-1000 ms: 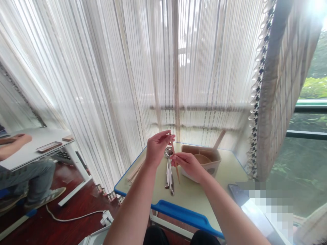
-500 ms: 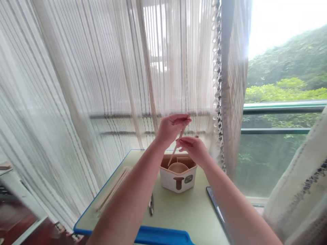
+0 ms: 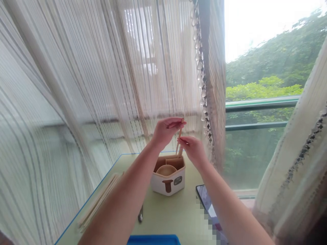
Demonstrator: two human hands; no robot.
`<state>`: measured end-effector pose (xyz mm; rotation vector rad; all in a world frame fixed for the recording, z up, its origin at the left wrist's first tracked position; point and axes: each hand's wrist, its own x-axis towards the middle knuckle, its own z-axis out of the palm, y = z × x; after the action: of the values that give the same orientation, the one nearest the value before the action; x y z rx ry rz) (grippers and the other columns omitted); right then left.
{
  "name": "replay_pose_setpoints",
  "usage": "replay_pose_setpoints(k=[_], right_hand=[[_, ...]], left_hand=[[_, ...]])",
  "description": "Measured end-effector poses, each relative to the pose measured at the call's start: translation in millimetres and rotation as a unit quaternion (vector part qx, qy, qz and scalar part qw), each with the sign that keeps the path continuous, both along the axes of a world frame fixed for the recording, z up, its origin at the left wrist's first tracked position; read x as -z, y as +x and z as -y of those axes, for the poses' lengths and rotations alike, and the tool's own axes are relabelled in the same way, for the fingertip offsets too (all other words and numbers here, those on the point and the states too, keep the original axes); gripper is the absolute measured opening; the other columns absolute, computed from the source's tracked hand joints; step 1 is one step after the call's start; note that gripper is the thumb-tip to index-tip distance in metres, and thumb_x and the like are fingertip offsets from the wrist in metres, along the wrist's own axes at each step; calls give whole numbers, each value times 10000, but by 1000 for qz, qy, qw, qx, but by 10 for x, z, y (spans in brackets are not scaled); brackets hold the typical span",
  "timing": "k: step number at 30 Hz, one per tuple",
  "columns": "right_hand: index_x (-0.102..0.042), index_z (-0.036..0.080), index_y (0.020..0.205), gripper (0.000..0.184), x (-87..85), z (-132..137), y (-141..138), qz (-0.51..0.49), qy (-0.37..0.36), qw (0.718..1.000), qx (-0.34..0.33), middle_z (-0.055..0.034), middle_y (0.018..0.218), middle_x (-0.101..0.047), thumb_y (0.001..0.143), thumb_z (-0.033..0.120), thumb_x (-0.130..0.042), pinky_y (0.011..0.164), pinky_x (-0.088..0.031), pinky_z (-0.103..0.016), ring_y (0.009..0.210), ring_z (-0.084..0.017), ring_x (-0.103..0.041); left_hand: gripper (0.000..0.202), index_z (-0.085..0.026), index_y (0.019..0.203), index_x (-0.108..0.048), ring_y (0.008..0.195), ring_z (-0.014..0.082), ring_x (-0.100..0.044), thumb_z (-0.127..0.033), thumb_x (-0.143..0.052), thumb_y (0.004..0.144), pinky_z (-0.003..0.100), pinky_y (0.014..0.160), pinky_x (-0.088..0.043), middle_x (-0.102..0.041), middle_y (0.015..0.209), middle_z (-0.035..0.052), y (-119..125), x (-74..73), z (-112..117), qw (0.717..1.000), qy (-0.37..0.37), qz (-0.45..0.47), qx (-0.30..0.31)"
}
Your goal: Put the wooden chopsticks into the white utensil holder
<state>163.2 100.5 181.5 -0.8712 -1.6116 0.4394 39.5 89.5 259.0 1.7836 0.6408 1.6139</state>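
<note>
While left hand [image 3: 165, 132] and right hand [image 3: 194, 150] pinch one chopstick [image 3: 179, 137], it tilts above the holder [image 3: 167, 182].

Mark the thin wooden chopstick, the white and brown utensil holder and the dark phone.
Thin wooden chopstick [image 3: 179, 135], head view, middle of the shaft.
White and brown utensil holder [image 3: 158, 183], head view, white front wall.
Dark phone [image 3: 203, 197], head view, upper part of screen.

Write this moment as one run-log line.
left hand: pinches chopstick top | right hand: grips lower part | chopstick: near upright, tip over utensil holder
</note>
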Motion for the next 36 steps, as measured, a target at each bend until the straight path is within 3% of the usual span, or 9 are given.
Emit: replay_pose_setpoints(k=[4,8,13,18,21,27,32,36], right_hand=[[-691,214,846,250,-79,56,21,-11,21,1000,-19,-45,789,-664,794,401,-535,586,-489,-284,609,-155,-604],[-693,213,839,235,-114,119,63,17,74,997,17,-39,751,-658,815,378,-527,652,-468,-289,644,-163,-603],[-690,205,837,227,-13,97,62,35,51,998,17,-38,768,-662,824,352,-517,617,-453,-274,619,-152,-589],[-705,220,809,190,99,70,71,84,94,990,66,-61,795,-662,803,341,-557,759,-442,-328,810,-207,-574],[-708,217,838,204,147,70,82,79,93,989,83,-70,792,-631,808,342,-550,738,-440,-327,794,-202,-563],[-715,230,824,196,155,-9,64,109,72,985,109,-66,767,-621,807,311,-538,741,-424,-331,799,-208,-544],[-722,204,815,186,135,-81,89,170,32,976,132,-77,780,-606,761,259,-554,748,-415,-332,795,-209,-537],[-709,187,809,237,111,-88,283,62,24,988,143,-58,804,-619,765,320,-518,694,-425,-306,665,-158,-538]], left_hand=[[190,-196,873,-684,861,184,-658,-264,-696,696,338,761,-530,-709,853,42,36,-81,86,998,33,19,-49],[223,-207,924,-679,883,185,-651,-274,-687,711,322,733,-533,-708,869,40,76,-111,149,995,52,29,-83],[208,-203,898,-686,845,183,-661,-279,-685,704,320,718,-547,-714,847,39,118,31,150,994,37,23,-101],[243,-192,914,-684,862,192,-660,-309,-681,701,331,732,-549,-715,863,52,129,198,120,994,11,38,-101],[247,-190,911,-683,873,190,-659,-318,-680,700,345,787,-535,-715,867,55,133,258,94,994,7,47,-97],[227,-184,890,-683,868,181,-656,-292,-680,690,368,850,-505,-712,858,52,207,325,-113,994,-3,69,-79],[208,-170,876,-685,816,179,-649,-290,-658,708,364,801,-504,-703,851,76,249,406,-374,990,-17,17,-136],[146,-166,825,-691,745,178,-638,-235,-653,702,371,768,-499,-693,788,76,229,559,-399,978,-29,-48,-200]])
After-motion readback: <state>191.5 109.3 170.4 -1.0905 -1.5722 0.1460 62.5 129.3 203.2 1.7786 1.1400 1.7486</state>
